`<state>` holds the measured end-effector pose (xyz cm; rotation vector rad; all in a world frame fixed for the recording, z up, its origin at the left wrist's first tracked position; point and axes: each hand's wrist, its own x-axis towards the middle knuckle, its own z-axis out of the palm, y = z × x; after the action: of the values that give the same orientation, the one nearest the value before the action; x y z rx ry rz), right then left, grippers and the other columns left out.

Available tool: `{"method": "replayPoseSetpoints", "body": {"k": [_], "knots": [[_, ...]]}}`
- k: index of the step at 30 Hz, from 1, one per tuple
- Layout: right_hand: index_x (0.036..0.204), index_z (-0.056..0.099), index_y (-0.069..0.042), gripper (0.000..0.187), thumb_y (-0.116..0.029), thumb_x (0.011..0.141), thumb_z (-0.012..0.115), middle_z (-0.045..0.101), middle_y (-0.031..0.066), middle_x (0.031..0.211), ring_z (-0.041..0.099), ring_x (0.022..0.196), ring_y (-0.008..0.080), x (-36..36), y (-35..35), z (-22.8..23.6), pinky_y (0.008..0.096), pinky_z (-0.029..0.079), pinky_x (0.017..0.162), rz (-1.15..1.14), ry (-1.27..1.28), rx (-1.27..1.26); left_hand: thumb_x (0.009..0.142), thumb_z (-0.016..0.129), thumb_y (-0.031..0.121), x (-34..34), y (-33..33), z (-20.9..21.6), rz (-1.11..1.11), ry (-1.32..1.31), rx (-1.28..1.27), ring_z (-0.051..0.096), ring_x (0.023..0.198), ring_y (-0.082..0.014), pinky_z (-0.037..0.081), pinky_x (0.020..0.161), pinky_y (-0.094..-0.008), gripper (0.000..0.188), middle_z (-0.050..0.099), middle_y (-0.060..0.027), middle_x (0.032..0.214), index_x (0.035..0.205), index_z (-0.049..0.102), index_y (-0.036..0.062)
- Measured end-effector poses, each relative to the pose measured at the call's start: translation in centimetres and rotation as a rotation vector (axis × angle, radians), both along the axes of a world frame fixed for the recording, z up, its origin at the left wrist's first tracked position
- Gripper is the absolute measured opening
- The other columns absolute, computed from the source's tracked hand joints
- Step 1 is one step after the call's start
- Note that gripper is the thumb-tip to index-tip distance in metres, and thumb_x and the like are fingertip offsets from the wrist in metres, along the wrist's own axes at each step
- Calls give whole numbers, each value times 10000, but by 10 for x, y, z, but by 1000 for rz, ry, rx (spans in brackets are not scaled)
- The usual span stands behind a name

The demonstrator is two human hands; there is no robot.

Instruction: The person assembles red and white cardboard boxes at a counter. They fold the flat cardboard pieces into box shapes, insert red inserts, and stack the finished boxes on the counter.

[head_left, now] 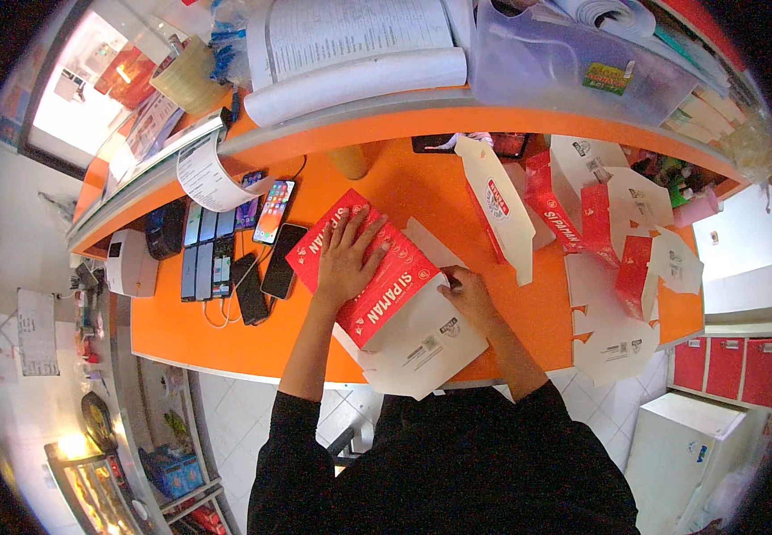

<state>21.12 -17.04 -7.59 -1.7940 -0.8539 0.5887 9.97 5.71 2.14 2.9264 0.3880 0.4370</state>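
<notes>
A partly folded red and white cardboard food box lies on the orange table in front of me. My left hand rests flat on its red printed panel, fingers spread. At the box's right edge, my right hand has its fingers curled in, pinching the white cardboard near a corner. A wide white flap of the same box spreads toward me, reaching the table's front edge. The right fingertips are partly hidden behind the hand.
More red and white boxes, flat or partly folded, overlap at the right. One half-formed box stands behind my right hand. Several phones with cables and a white printer occupy the left. A shelf overhangs the table's far side.
</notes>
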Motion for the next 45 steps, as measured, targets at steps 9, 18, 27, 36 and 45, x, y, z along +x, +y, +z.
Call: {"method": "replayPoseSetpoints", "body": {"k": [9,18,27,36,45], "knots": [[978,633,-16,275,-82,739,752,665,166,922,647,833,346,18,15,-30,386,515,756,30,-12,133,912,525,447,-2,1,10,-62,-6,-11,321,1375,-347,213,1135,-534,490,429,-75,1438,1364,493,262],[1032,611,-29,362,-112,720,776,655,161,980,623,910,349,20,10,-4,395,503,786,117,-177,-11,835,669,284,-67,-8,-8,261,-410,-67,489,1161,-346,348,1028,-469,464,478,-194,1313,1205,539,35],[1236,580,-112,523,-308,773,722,591,119,1215,503,1159,321,40,12,13,505,283,1032,431,-653,-28,739,779,396,-164,-87,-89,356,-23,-586,507,1191,-408,449,952,-467,1038,423,-305,1348,1439,176,-77],[1067,656,-104,395,-287,734,761,669,59,1076,576,1060,281,22,18,-7,482,300,1040,158,-639,-286,788,743,284,-152,-81,-84,492,7,-588,632,996,-386,523,837,-449,895,593,-268,1159,1444,219,-27],[1368,472,-120,800,-244,661,824,501,110,1376,471,1272,299,41,17,59,399,426,1024,420,-345,85,671,849,252,-155,-61,-38,201,-367,-420,319,1375,-378,295,1112,-497,937,327,-219,1474,1432,346,38]]}}
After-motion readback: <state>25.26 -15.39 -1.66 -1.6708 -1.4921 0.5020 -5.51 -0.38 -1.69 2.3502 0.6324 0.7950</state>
